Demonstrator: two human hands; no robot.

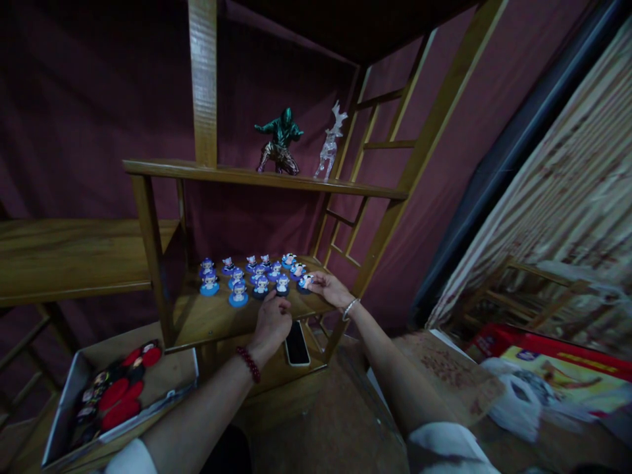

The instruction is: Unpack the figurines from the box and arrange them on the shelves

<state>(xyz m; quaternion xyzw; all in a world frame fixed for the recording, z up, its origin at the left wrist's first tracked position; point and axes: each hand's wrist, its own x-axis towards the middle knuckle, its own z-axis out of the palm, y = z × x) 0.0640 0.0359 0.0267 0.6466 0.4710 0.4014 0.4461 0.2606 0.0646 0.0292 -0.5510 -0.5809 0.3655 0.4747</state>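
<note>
Small purple-and-white figurines (238, 291) on round blue bases stand in rough rows on the lower wooden shelf (197, 322). At the right end of the group, my right hand (332, 289) pinches a blue-and-white figurine (305, 282) with thumb and fingers, its base at the shelf surface. My left hand (274, 321) is just in front of the front row, fingers curled, closest to a white-faced figurine (282, 284). Whether its fingertips touch that figurine's base or hold anything is hidden.
Below the shelf lies a phone (297, 343). An open box (182, 372) with red and black items stands lower left. On the upper shelf (237, 174) are a green figure (282, 141) and a clear deer (328, 145). A plastic bag (513, 401) lies at right.
</note>
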